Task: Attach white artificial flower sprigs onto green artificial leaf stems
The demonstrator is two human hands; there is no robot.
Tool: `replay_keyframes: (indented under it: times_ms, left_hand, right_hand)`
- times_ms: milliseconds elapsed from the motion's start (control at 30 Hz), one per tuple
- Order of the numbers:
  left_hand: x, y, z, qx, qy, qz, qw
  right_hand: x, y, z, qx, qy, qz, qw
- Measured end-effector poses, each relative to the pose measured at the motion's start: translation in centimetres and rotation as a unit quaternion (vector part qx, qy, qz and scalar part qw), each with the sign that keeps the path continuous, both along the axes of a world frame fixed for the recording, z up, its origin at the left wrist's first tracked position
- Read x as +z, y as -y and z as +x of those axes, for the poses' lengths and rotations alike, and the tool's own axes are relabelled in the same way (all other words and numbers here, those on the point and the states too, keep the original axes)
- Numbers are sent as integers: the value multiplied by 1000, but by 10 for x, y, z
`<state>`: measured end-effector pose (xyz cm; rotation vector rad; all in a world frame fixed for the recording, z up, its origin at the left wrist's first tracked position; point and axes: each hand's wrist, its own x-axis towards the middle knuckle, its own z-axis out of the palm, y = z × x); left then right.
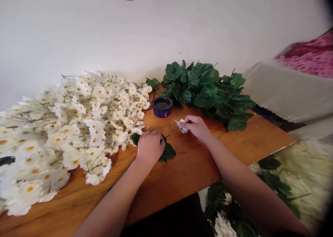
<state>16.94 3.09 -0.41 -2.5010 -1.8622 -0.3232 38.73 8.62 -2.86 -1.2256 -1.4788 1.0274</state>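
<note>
My left hand (150,146) is closed over a green artificial leaf sprig (169,153), low above the wooden table (192,164); leaf parts poke out on both sides of the fist. Between the thumb and fingers of my right hand (196,126) is a small white artificial flower (182,126), pinched with its petals pointing left. Behind the hands stands a small round heating pot (161,109), dark purple with a black rim and a lit red light. What my left fingers grip exactly is hidden under the hand.
A large heap of white artificial flowers (88,122) with orange centres covers the left side. Green leaf sprigs (208,87) are piled at the back right against the wall (156,28). Beyond the table's right edge lie finished-looking flowers with leaves (229,209) and pink flowers (312,58).
</note>
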Motion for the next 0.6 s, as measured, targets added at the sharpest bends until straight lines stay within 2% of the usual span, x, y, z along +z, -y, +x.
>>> replay_keyframes:
  times_ms: [200, 367, 467, 600]
  left_hand:
    - [-9, 1, 1, -11, 4, -1, 1000]
    - [-15, -1, -5, -45, 47, -12, 998]
    - [-18, -3, -7, -43, 60, -16, 997]
    - [-21, -5, -9, -40, 82, -14, 996]
  right_hand:
    - [-8, -3, -1, 33, 27, 9, 999]
    - [-14, -7, 3, 31, -46, -26, 998]
    - [-15, -7, 4, 30, -87, -47, 995]
    - [-15, -5, 4, 27, -86, -52, 995]
